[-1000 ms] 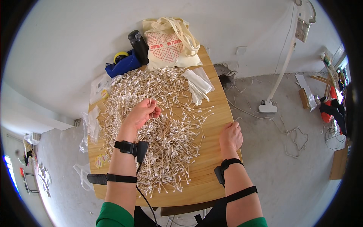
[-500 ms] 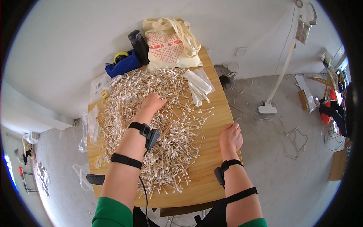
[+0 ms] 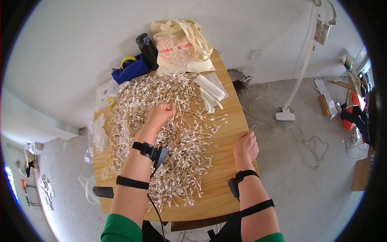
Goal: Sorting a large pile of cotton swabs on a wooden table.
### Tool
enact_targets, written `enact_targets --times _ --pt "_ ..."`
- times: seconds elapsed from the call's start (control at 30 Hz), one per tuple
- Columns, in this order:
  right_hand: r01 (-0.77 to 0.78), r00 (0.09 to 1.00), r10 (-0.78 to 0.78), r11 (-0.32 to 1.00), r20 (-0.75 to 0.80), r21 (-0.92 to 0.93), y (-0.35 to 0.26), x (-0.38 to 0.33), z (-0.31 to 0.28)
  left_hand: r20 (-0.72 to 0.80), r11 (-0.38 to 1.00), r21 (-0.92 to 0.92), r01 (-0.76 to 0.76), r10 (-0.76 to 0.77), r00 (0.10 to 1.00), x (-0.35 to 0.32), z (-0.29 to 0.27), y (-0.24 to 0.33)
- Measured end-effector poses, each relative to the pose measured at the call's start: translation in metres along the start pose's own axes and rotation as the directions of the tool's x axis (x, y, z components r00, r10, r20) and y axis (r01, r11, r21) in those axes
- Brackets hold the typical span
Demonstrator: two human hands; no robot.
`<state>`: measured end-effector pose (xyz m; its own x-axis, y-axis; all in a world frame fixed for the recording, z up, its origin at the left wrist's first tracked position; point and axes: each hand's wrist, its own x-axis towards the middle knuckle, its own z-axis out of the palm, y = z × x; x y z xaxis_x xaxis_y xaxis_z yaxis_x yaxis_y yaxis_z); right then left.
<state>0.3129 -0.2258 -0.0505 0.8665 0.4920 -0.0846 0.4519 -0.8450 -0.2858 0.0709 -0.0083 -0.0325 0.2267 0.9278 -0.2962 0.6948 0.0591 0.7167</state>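
Observation:
A broad heap of white-tipped cotton swabs covers most of the table's left and middle. Over its upper middle is my left hand, fingers closed in a pinch among the swabs; whatever lies between the fingertips is too small to make out. My right hand rests on the table's right edge, fingers curled into a loose fist, with no swab showing in it. Both forearms wear black straps, and a small black device sits at each wrist. Clear plastic sleeves with white contents lie at the heap's upper right.
At the table's far end stand a cream tote bag, a black bottle and a blue tape dispenser. Thin plastic bags lie along the left edge, near a black object. A white stick vacuum leans beyond the right side.
My left hand has shifted slightly toward me and turned, so its pinched fingertips show more. My right hand stays where it was.

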Motion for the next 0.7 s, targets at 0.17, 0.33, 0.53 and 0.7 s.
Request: enact_targets --times 0.17,0.33,0.53,0.7 --pt "-0.008 1.000 0.008 1.000 0.008 0.005 0.002 0.001 0.005 -0.012 0.990 -0.134 0.052 -0.054 0.998 -0.026 -0.016 0.019" --pt "-0.010 1.000 0.010 1.000 0.028 0.005 0.001 0.001 0.001 0.142 0.871 -0.475 0.121 -0.060 0.988 -0.035 -0.028 0.019" --pt "-0.015 0.999 0.015 1.000 0.046 0.002 -0.002 0.000 0.000 0.211 0.801 -0.583 0.138 -0.015 0.977 -0.038 -0.034 0.018" --pt "-0.021 0.998 0.021 1.000 0.053 0.008 0.001 0.001 0.000 0.184 0.907 -0.412 0.085 -0.008 0.983 -0.044 -0.032 0.024"
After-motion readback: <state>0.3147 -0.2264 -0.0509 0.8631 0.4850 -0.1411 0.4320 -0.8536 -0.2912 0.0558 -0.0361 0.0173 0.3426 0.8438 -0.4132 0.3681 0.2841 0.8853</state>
